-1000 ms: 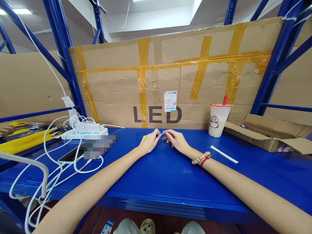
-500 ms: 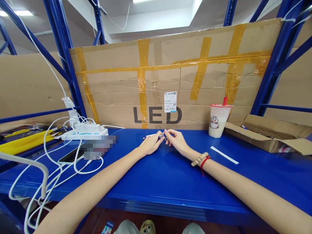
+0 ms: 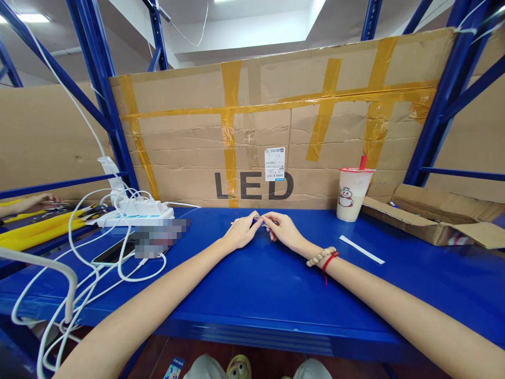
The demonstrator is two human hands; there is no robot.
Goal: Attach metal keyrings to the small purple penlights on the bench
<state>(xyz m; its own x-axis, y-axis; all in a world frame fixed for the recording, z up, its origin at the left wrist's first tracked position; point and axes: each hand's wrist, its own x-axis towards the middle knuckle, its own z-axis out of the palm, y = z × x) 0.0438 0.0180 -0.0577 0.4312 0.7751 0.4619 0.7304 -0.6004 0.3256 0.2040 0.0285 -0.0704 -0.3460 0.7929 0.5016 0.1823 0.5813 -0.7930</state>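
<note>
Near the back of the blue tabletop [image 3: 236, 284], my left hand [image 3: 241, 232] and my right hand [image 3: 284, 230] meet with fingertips almost touching. Both hands are closed, thumb against fingers, around a small shiny silver-and-purple piece [image 3: 256, 217]. Most of it is hidden by the fingers, so its kind cannot be made out. A beaded bracelet [image 3: 320, 256] and a red cord [image 3: 325, 267] circle my right wrist. To the right of that wrist lies a white strip [image 3: 362, 249].
A lidded drink cup [image 3: 350, 196] with a straw stands at back right, beside an open cardboard box [image 3: 426, 221]. White cables [image 3: 126, 247], a power strip [image 3: 138, 217] and a phone [image 3: 114, 250] crowd the left. Another person's hand [image 3: 37, 202] is at far left, near yellow pieces [image 3: 39, 237].
My fingers have shifted around the small piece, and the slim silver end beyond my left hand is now mostly hidden. The other person's blurred hand at far left now shows clearly.
</note>
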